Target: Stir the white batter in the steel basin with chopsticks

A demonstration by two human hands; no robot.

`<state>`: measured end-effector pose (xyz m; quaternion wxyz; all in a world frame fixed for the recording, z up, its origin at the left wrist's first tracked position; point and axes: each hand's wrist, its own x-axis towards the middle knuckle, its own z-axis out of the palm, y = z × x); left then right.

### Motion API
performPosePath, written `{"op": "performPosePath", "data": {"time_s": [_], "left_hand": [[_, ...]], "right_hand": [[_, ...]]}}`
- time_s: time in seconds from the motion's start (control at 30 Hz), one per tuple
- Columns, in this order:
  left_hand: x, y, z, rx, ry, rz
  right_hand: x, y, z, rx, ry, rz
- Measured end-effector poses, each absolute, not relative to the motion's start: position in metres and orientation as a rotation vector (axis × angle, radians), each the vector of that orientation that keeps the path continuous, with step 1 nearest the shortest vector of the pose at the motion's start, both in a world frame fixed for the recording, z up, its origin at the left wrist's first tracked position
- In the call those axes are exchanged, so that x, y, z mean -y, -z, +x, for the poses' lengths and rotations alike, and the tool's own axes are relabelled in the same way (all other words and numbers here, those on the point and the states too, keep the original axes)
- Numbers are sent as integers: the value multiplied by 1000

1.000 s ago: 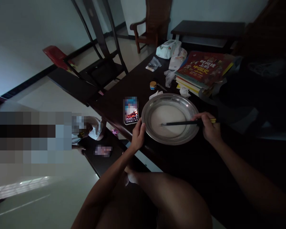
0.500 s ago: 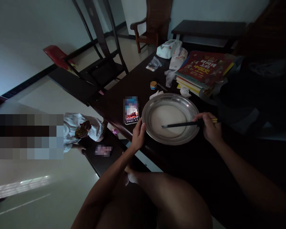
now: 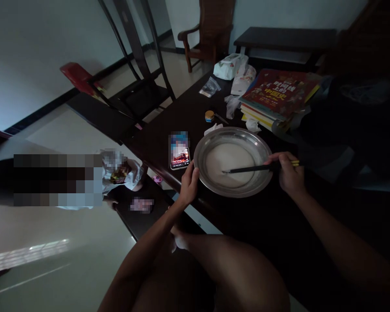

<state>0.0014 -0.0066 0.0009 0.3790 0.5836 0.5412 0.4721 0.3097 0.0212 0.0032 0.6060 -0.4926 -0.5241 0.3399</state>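
A wide metal basin [image 3: 235, 193] stands on the dark table, holding a milky white liquid [image 3: 219, 158]. My left hand [image 3: 189, 184] grips its left rim, thumb on top and fingers beneath the edge. In my right hand [image 3: 290, 175] is a pair of black chopsticks [image 3: 250, 168] with yellow ends. They slant across the basin's right rim, tips in the liquid. Left of the basin lies a lit phone [image 3: 180, 152], its screen partly blurred out. Crumpled white tissue [image 3: 213, 128] touches or lies close behind the far rim.
Behind the basin are a small jar [image 3: 209, 115], plastic bags [image 3: 229, 67] and a stack of books [image 3: 279, 95]. A person [image 3: 133, 175], partly blurred out, leans over a dark bench [image 3: 125, 225] at left. Dark chairs [image 3: 143, 97] stand beyond the table.
The chopsticks and my right hand have shifted slightly to the right. My left hand stays on the rim. The person at left has moved to the right.
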Motion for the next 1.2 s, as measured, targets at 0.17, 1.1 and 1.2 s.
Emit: {"op": "performPosePath", "data": {"time_s": [0.17, 1.1, 1.2], "left_hand": [[7, -2, 1, -1384, -1218, 1488], [6, 1, 2, -1367, -1212, 1522], [5, 1, 2, -1384, -1213, 1520]], "right_hand": [[-21, -4, 309, 1229, -767, -1130], [-20, -1, 310, 1167, -772, -1074], [-20, -2, 310, 1220, -801, -1083]]}}
